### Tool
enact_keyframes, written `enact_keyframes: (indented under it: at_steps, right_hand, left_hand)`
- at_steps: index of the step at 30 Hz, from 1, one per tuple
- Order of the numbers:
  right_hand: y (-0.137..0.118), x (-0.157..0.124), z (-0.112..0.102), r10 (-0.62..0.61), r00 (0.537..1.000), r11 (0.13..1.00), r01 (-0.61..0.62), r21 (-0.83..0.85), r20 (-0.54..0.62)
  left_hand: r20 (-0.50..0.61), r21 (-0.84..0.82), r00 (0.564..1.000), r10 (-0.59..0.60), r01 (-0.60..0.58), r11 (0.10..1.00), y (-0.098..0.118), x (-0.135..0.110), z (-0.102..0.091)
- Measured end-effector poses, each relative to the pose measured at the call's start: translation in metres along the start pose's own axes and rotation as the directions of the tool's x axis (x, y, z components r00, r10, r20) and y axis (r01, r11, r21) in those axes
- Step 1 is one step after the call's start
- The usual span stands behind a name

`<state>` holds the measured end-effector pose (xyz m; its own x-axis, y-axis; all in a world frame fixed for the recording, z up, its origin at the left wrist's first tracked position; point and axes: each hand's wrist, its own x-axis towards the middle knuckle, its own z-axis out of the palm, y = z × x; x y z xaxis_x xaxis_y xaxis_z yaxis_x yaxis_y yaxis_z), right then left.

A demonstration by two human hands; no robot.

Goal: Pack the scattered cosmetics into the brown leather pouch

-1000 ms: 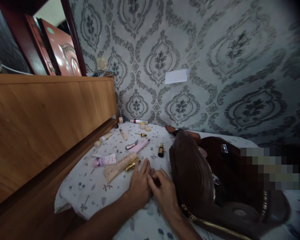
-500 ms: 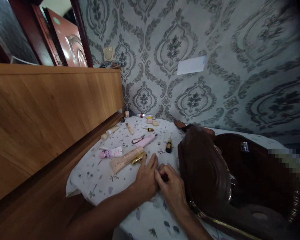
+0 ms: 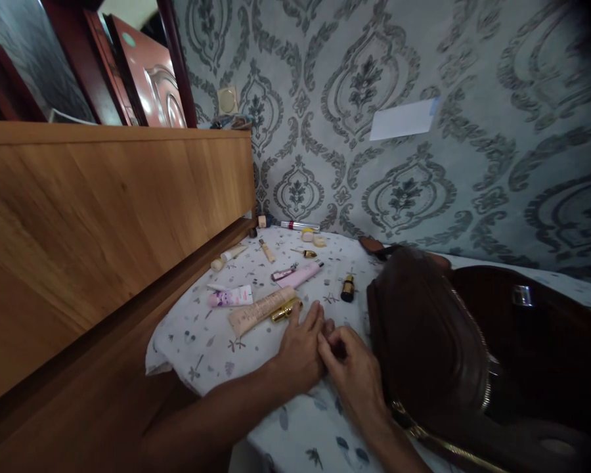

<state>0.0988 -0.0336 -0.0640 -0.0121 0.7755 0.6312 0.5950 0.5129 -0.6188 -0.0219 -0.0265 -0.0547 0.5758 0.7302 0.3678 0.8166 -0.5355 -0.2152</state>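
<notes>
My left hand lies palm down on the patterned cloth, its fingers stretched out. Curled against its outer side, my right hand has thumb and forefinger pinched together at the left hand's outer fingers. Whatever may sit in that pinch is hidden. Just beyond the left fingertips is a shiny gold tube, alongside a beige squeeze tube. A pink tube and a small silver-and-pink item lie behind them. Farther right stands a small black bottle with gold.
A brown leather bag gapes unzipped at the right. On the left, a white-and-purple tube lies near a wooden cabinet. Several small cosmetics, including a silver tube, lie toward the papered wall.
The view has swung slightly left, so everything appears shifted right. Both hands keep nearly the same pose and contact, and the objects on the cloth stay in place.
</notes>
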Motion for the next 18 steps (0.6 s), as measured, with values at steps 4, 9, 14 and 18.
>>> enact_keyframes:
  at_steps: [4, 9, 14, 18]
  right_hand:
    - [0.0021, 0.0001, 0.0005, -0.033, 0.999, 0.998, 0.035, -0.046, 0.037]
    - [0.0018, -0.0021, 0.0006, -0.088, 0.996, 0.996, 0.088, -0.033, 0.02]
    - [0.0036, -0.0007, 0.0023, -0.032, 0.998, 0.999, 0.031, -0.015, -0.055]
    - [0.0049, -0.0002, 0.0024, -0.038, 0.999, 0.999, 0.038, -0.015, -0.023]
  left_hand:
    - [0.011, -0.006, 1.0, 0.003, -0.003, 1.0, -0.0003, -0.0009, 0.0012]
    - [-0.006, -0.012, 0.999, 0.036, -0.036, 0.999, 0.001, 0.0005, 0.0026]
    - [0.006, 0.012, 1.0, -0.007, 0.007, 1.0, 0.0023, 0.0017, -0.0007]
    - [0.025, 0.04, 1.0, 0.007, -0.008, 0.999, 0.0035, 0.0015, 0.0002]
